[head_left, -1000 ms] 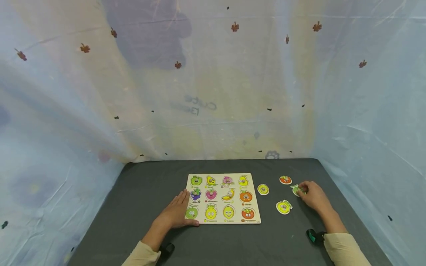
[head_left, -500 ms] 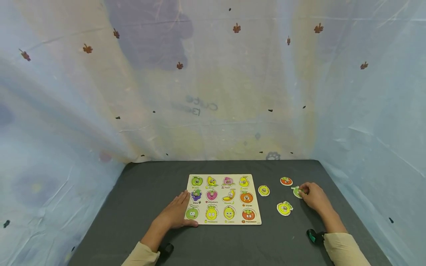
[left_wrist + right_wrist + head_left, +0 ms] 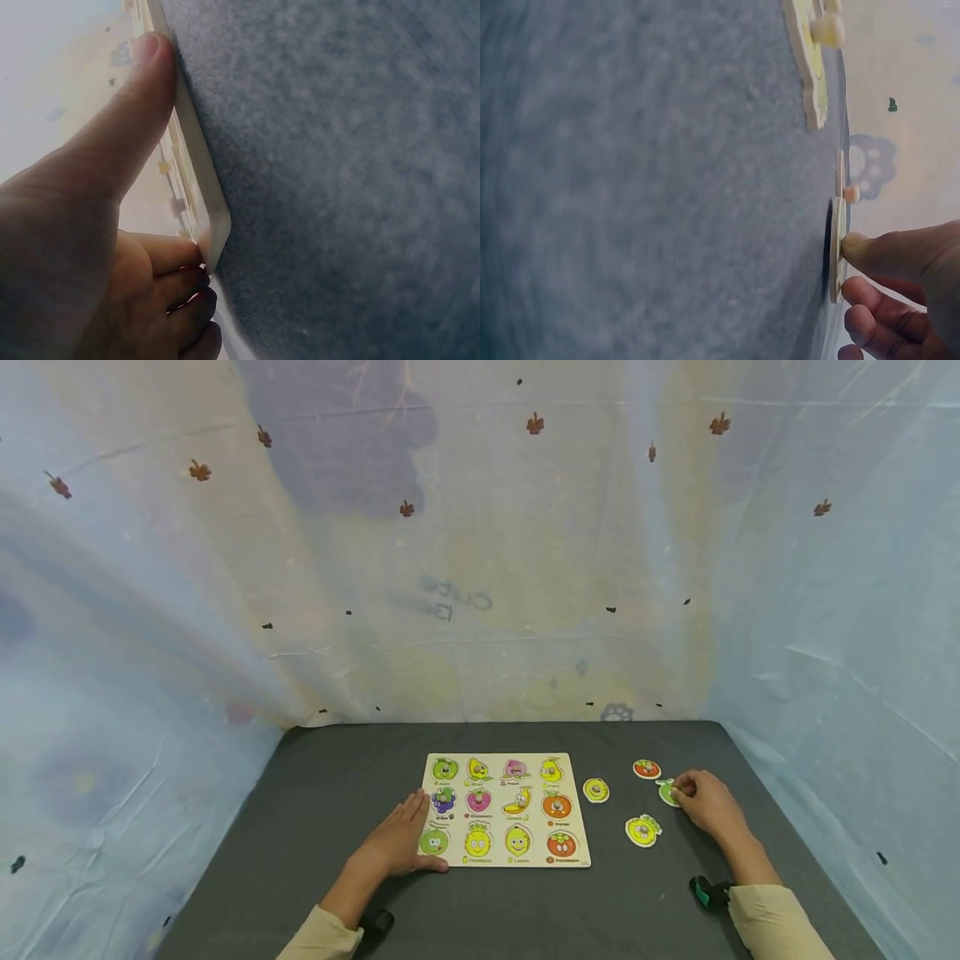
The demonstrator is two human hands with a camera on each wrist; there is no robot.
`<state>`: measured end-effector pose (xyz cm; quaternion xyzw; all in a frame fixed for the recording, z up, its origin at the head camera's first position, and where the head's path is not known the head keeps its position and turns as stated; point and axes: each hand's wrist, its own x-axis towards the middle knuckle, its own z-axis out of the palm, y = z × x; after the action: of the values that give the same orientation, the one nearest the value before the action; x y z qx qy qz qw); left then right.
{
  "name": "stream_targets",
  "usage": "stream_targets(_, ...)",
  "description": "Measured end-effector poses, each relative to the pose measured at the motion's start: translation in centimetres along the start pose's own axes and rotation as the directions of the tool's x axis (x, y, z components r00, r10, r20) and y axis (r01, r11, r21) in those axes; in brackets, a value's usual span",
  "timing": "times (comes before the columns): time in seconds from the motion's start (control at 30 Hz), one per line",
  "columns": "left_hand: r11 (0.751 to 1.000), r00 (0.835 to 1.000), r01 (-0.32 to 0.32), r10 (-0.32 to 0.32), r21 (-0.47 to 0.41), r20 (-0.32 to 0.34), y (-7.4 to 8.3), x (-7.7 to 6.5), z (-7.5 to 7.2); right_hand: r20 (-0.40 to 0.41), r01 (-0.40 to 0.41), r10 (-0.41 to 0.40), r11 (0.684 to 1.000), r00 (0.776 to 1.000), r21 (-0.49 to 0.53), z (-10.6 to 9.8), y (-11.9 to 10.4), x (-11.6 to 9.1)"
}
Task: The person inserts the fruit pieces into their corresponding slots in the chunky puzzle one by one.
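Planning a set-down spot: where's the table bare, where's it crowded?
Bare: table on the near side of the board, between the sleeves; also left of the left hand. Crowded: right of the board, with three loose pieces and the green piece the right hand pinches.

Desk (image 3: 525, 910): dark grey, fabric-like top; far edge straight.
Sheet (image 3: 517, 560): pale, thin, hung beyond the far edge and along the left and right sides; creased, tinted cream, yellow and blue.

Printed on the far sheet:
- Purple patch (image 3: 337, 443), large, high, left of centre.
- Leaves (image 3: 535, 424), brown, small, scattered across the upper part from left to right.
- Lettering (image 3: 453, 597), faint, blue-grey, about the middle; seemingly reversed.
- Paw print (image 3: 617, 712), grey-blue, low, right of centre, just above the desk's far edge.
- Specks (image 3: 267, 627), dark, scattered in the lower half.

Left side: pink spot (image 3: 239, 713), blurred, near the far-left corner; dark mark (image 3: 18, 864), nearer.
Right side: black mark (image 3: 881, 857), low.
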<state>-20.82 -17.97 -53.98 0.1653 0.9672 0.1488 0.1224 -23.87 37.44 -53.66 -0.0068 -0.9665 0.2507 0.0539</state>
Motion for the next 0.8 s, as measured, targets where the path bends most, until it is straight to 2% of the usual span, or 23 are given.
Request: stream_targets(0.8,1.000,1.000,0.001,-0.001,-0.016,-0.013,-0.2,0.2,0.4,-0.010,0.078,-0.078,0.997,0.997,-0.002,1.0,-3.6,0.1)
